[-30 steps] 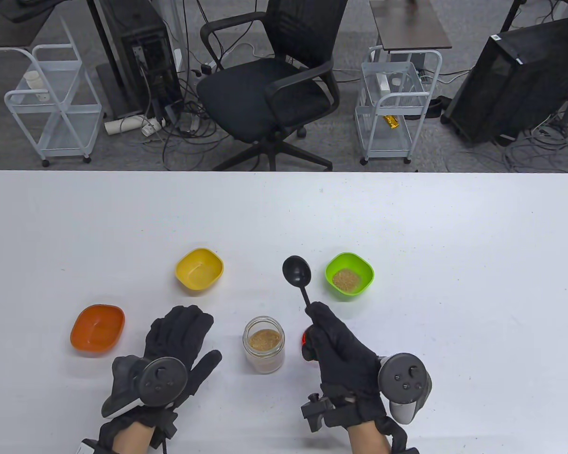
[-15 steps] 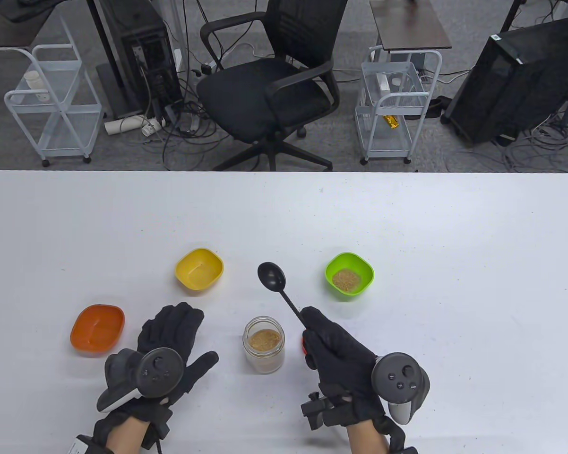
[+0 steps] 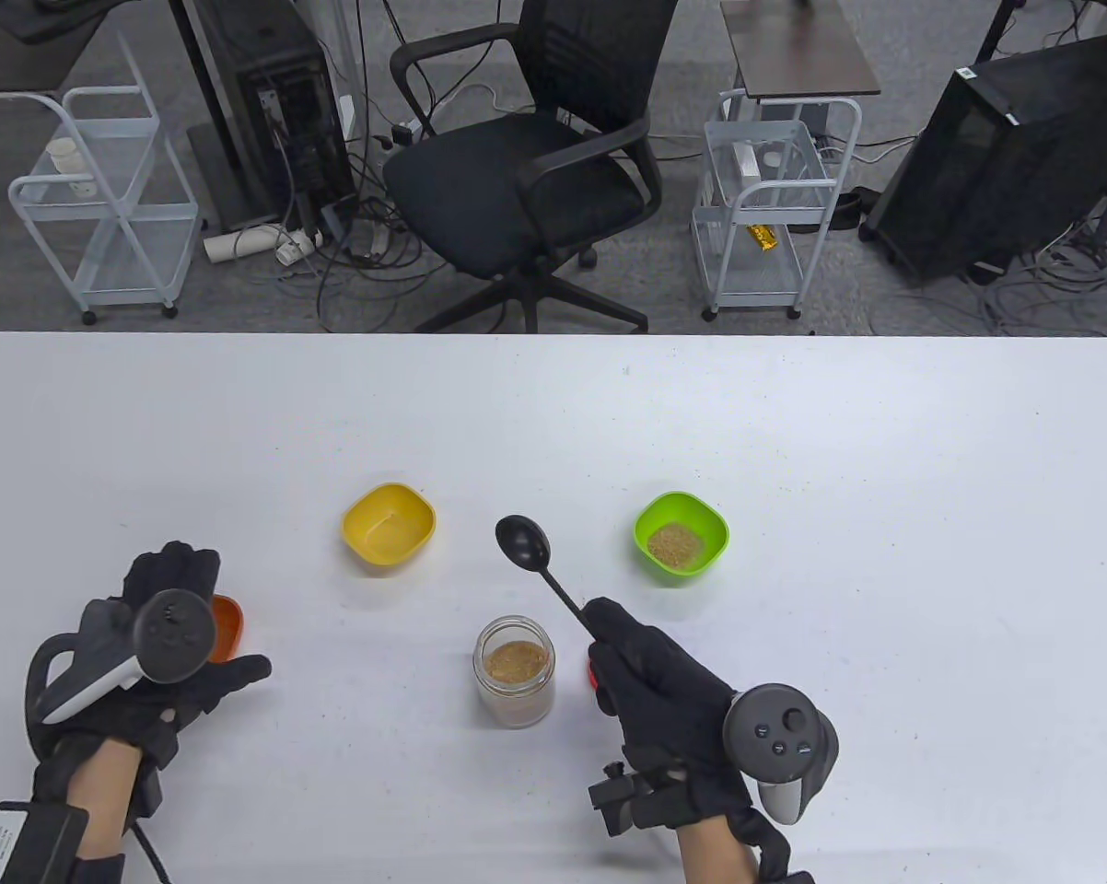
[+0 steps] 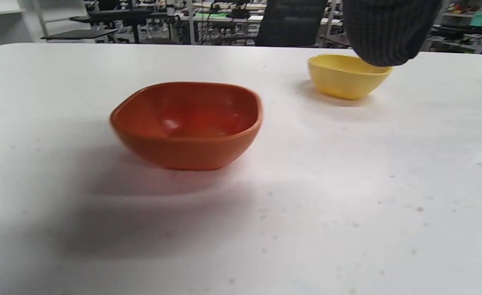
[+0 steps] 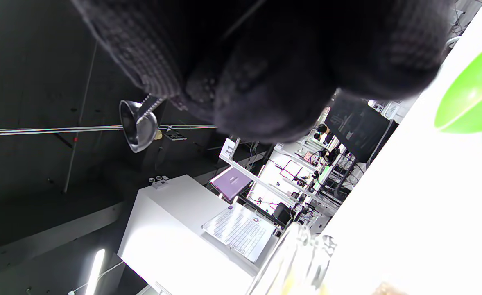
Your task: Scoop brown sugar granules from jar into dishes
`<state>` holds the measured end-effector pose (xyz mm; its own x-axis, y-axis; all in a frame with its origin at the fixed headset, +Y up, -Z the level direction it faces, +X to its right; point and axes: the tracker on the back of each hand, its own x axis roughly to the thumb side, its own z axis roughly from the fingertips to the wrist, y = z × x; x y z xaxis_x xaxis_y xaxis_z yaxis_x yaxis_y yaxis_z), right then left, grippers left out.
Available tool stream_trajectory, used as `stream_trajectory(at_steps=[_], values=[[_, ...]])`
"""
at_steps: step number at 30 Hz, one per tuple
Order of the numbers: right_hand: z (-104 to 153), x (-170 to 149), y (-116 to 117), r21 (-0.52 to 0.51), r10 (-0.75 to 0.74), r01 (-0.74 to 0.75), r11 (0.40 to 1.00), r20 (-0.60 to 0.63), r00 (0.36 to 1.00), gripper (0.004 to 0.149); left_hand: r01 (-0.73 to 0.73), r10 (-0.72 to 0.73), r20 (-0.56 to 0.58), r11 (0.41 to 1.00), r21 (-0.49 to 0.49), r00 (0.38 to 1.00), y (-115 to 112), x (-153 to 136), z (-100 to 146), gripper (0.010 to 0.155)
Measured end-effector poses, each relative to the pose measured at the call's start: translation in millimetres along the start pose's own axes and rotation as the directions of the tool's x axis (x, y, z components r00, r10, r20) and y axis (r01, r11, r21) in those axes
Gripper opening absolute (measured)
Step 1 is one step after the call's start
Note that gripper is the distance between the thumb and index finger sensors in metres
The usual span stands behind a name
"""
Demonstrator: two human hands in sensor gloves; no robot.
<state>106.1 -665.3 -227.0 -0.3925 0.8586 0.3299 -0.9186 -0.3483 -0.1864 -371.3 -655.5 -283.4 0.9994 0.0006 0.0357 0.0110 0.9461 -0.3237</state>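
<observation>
A glass jar (image 3: pixel 514 670) of brown sugar stands open at the table's front middle; its rim shows in the right wrist view (image 5: pixel 294 262). My right hand (image 3: pixel 650 677) grips the handle of a black spoon (image 3: pixel 524 543), whose empty bowl hangs beyond the jar. My left hand (image 3: pixel 162 635) hovers over the empty orange dish (image 3: pixel 227 623), fingers spread, holding nothing. In the left wrist view the orange dish (image 4: pixel 187 123) sits close below. The yellow dish (image 3: pixel 389 525) (image 4: pixel 347 76) is empty. The green dish (image 3: pixel 681 535) (image 5: pixel 470 102) holds brown sugar.
A red lid (image 3: pixel 590 677) lies partly hidden under my right hand, right of the jar. The white table (image 3: pixel 885 552) stretches wide behind and to the right of the dishes. An office chair and carts stand on the floor beyond the far edge.
My left hand moved left from beside the jar to over the orange dish. My right hand swung the spoon bowl left, from near the green dish toward the jar.
</observation>
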Motion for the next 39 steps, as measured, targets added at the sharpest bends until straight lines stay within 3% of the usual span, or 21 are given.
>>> stream_trajectory(at_steps=[11,20,25,33,39], values=[[2,-2,-3,-0.015,0.031,-0.032,0.999,-0.019,0.999,0.041,-0.116,0.098,-0.151,0.987,-0.115,0.984,-34,-19,-24,0.126],[2,-2,-2,-0.008,0.042,-0.042,0.999,-0.019,0.999,0.041,-0.163,0.142,-0.161,0.978,-0.13,0.977,-44,-21,-32,0.124],[2,-2,-2,-0.004,0.047,-0.047,0.999,-0.02,0.999,0.041,-0.178,0.161,-0.174,0.98,-0.085,0.972,-45,-21,-32,0.118],[2,-2,-1,0.002,0.05,-0.05,0.999,-0.02,0.999,0.041,-0.191,0.186,-0.108,0.981,-0.041,0.977,-41,-14,-29,0.112],[1,-3,0,0.011,0.055,-0.055,0.998,-0.021,0.998,0.041,-0.173,0.172,0.018,0.985,0.015,0.985,-25,12,-18,0.11]])
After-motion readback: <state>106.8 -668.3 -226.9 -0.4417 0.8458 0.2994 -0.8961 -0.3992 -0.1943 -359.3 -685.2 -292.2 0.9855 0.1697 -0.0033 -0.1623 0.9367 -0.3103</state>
